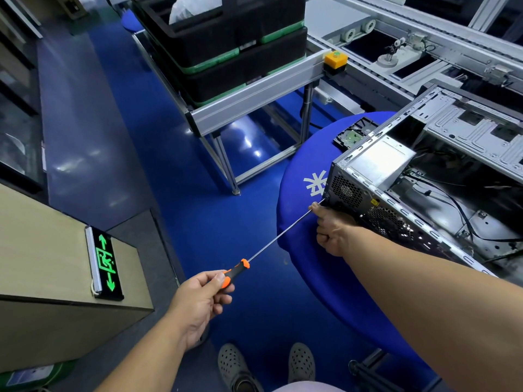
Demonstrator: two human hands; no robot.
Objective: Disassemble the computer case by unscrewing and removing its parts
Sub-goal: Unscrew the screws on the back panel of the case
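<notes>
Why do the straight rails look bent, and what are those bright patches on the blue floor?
Head view: the wide-angle lens bows straight lines, so the aluminium frame curves near the edges. Head view: the white patches are overhead light glaring off the glossy blue floor. Head view: the left hand, the screwdriver and the computer case look fairly sharp.

The computer case (441, 176) runs off the right edge, so its far end is unseen. The right hand (332, 230) hides the case's lower rear corner, and whether the screwdriver (271, 244) tip sits in a screw there is too small to tell. The case covers much of the blue-draped surface (305, 222). The board (353, 134) behind the case is half hidden.
</notes>
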